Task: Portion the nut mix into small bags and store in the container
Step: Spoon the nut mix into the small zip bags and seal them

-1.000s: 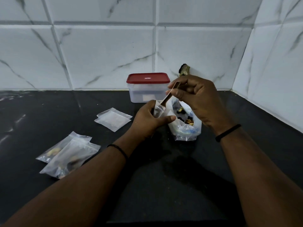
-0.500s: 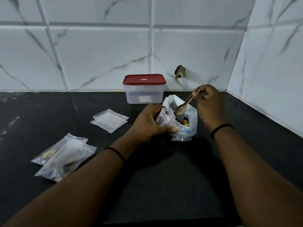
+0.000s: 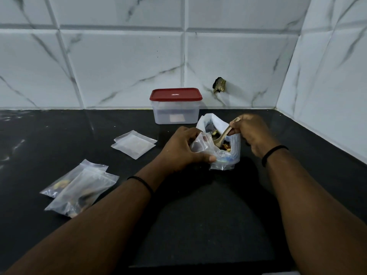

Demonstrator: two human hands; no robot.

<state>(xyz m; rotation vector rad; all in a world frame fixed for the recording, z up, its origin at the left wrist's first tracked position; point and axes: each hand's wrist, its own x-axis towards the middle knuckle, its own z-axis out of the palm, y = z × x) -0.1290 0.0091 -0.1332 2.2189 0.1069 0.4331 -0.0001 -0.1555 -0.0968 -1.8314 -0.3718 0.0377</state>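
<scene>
On the counter [image 3: 59,135]: two filled bags [image 3: 79,187], perhaps two empty bags [image 3: 134,143], one container [image 3: 175,106].

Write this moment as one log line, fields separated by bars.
step: scooping | left hand: holds small bag | right hand: spoon in nut bag | container: lid on

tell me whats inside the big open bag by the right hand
Inside the big bag: mixed nuts and the bowl of the wooden spoon. Its bottom is hidden by the small bag.
</scene>
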